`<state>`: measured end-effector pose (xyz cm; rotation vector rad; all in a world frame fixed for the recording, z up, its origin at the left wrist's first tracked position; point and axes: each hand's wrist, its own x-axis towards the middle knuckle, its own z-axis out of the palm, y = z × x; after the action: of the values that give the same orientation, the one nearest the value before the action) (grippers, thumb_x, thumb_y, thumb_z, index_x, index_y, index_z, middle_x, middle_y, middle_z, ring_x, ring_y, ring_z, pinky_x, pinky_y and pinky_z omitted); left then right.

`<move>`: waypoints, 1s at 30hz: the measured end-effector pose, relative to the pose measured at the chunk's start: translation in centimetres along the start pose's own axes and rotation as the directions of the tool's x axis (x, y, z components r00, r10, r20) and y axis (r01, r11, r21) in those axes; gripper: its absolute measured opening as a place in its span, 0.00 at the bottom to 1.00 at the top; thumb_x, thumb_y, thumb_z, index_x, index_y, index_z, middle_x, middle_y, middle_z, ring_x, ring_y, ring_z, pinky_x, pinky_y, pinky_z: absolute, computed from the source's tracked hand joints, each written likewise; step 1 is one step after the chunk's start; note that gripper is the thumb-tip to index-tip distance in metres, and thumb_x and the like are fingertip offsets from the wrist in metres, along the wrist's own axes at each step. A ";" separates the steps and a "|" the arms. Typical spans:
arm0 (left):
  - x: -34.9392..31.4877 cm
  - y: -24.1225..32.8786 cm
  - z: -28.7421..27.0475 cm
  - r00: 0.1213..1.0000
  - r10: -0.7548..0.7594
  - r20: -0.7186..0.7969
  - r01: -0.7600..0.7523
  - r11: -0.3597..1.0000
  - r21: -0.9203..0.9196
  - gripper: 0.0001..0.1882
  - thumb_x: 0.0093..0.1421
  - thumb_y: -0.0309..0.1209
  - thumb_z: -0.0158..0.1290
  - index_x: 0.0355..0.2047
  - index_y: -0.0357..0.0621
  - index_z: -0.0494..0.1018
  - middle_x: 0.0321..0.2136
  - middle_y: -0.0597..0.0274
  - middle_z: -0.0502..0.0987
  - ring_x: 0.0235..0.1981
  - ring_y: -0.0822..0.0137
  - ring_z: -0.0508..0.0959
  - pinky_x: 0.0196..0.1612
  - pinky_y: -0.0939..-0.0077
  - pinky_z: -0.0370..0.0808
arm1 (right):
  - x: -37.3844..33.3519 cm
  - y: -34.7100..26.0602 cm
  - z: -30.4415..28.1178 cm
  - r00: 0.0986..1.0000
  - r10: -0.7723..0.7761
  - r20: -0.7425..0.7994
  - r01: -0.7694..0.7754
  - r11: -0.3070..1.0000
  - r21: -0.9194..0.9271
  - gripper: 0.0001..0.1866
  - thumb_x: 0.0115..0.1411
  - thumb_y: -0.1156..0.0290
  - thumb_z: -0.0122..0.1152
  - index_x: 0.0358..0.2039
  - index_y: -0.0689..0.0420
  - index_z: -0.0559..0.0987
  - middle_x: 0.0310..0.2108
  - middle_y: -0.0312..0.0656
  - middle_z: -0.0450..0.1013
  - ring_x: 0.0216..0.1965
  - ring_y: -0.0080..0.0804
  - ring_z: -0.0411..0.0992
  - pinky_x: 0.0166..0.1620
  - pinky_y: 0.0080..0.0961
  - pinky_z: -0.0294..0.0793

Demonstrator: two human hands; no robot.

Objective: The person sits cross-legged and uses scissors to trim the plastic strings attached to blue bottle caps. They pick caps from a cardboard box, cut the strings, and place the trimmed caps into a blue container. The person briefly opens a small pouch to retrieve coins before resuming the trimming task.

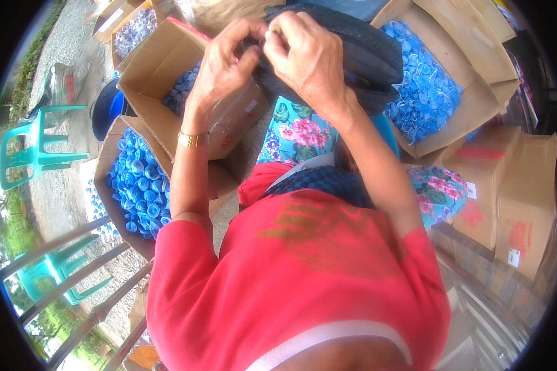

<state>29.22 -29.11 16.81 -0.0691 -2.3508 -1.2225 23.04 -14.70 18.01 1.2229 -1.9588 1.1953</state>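
Observation:
Both hands are raised close together at the top of the view, over the edge of a black bag (371, 52). My left hand (229, 62) has thumb and fingers curled toward each other, and what they hold is too small or hidden to name. Beside it, my right hand (307, 59) pinches at a small pale piece between thumb and forefinger, whose kind I cannot make out. Below the hands, a flowered cloth (300, 133) covers my lap.
Blue cup-shaped plastic pieces (141, 185) fill a box at left; lighter blue ringed ones (424, 86) fill a carton at right. An open carton (151, 68) holds greyish pieces. Closed boxes (486, 179), green chairs (40, 148), a dark tub (108, 111) and metal rails (96, 315) stand around.

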 end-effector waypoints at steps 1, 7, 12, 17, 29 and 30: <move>-0.1 0.4 0.3 0.999 0.035 -0.027 -0.033 0.998 0.060 0.12 0.51 0.21 0.50 0.38 0.39 0.71 0.36 0.55 0.75 0.39 0.57 0.76 0.43 0.69 0.71 | 0.2 -0.2 -0.2 0.999 0.047 0.009 -0.048 0.996 0.079 0.07 0.49 0.78 0.60 0.27 0.56 0.71 0.25 0.43 0.69 0.26 0.45 0.70 0.31 0.36 0.71; 0.7 0.5 1.3 0.949 0.313 -0.031 -0.270 0.862 0.429 0.10 0.53 0.25 0.53 0.37 0.41 0.70 0.35 0.56 0.75 0.37 0.53 0.75 0.51 0.52 0.68 | 1.1 0.0 -2.1 0.988 -0.157 0.004 0.157 0.987 0.031 0.07 0.47 0.83 0.56 0.28 0.58 0.72 0.25 0.45 0.71 0.27 0.46 0.72 0.30 0.35 0.71; 1.5 1.2 1.4 0.913 0.359 -0.195 -0.234 0.851 0.471 0.06 0.52 0.25 0.52 0.32 0.40 0.72 0.28 0.53 0.75 0.25 0.54 0.76 0.37 0.66 0.74 | 0.6 0.2 -5.8 0.991 0.132 0.026 -0.133 0.991 0.025 0.03 0.51 0.82 0.56 0.26 0.59 0.75 0.25 0.39 0.73 0.21 0.27 0.69 0.26 0.24 0.68; 1.3 -2.1 0.2 0.904 0.151 -0.400 0.035 0.907 0.421 0.07 0.51 0.27 0.50 0.31 0.40 0.70 0.25 0.49 0.76 0.26 0.54 0.77 0.33 0.66 0.74 | -4.1 3.2 -12.4 0.819 0.566 -0.096 -0.560 0.824 0.079 0.04 0.50 0.83 0.58 0.26 0.59 0.76 0.24 0.37 0.75 0.25 0.22 0.71 0.30 0.22 0.71; -0.3 -6.8 0.1 0.891 0.061 -0.449 0.067 0.962 0.265 0.07 0.56 0.24 0.46 0.35 0.39 0.68 0.26 0.53 0.72 0.27 0.68 0.70 0.35 0.74 0.70 | -9.0 6.6 -8.7 0.891 0.350 0.288 -0.427 0.862 0.273 0.62 0.38 0.57 0.77 0.63 0.62 0.44 0.62 0.56 0.45 0.65 0.50 0.44 0.65 0.39 0.48; 0.4 -6.4 1.1 0.884 0.076 -0.461 0.039 0.971 0.234 0.07 0.56 0.23 0.45 0.35 0.39 0.68 0.26 0.55 0.71 0.27 0.69 0.70 0.35 0.75 0.70 | -8.8 6.2 -7.9 0.881 0.374 0.289 -0.431 0.886 0.169 0.62 0.37 0.56 0.77 0.63 0.62 0.43 0.60 0.58 0.48 0.63 0.51 0.49 0.63 0.40 0.52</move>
<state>26.76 -32.16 11.57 0.2572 -2.0375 -0.8217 21.35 -2.77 12.27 1.1495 -2.4052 1.5772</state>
